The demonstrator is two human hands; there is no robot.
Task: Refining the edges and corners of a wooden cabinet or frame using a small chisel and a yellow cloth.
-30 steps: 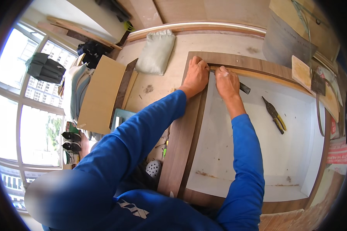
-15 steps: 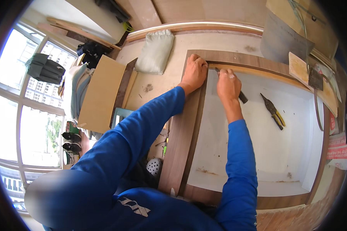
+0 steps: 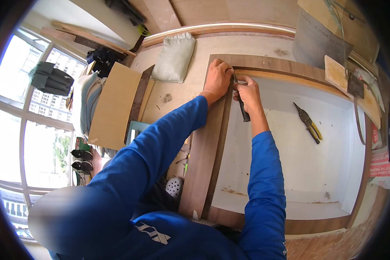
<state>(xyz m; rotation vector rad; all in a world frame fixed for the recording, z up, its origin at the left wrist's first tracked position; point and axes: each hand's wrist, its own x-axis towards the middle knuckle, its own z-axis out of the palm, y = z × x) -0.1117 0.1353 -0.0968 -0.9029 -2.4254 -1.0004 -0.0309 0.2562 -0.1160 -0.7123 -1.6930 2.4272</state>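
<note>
My left hand [image 3: 219,78] has its fingers curled over the far left corner of the brown wooden frame [image 3: 199,173], beside the top end of a long dark hand tool; what it holds, if anything, is hidden. My right hand [image 3: 247,95] is closed on that tool [image 3: 244,113], which slants down from the corner along the left inner edge. A tan wooden strip [image 3: 281,80] runs along the far inner edge. Inside, yellow-handled metal snips [image 3: 307,123] lie on the white panel [image 3: 286,156].
A pale cushion-like bag [image 3: 173,58] lies beyond the frame. A tan board [image 3: 112,104] and shoes [image 3: 81,164] stand left by the window. A grey sheet [image 3: 316,47] leans at the back right, near a small board [image 3: 339,76]. A perforated white shoe [image 3: 173,187] is below.
My right hand has turned and shifted left to the corner, swinging the dark tool from slanting rightward to lying along the left inner edge. My left hand remains at the corner.
</note>
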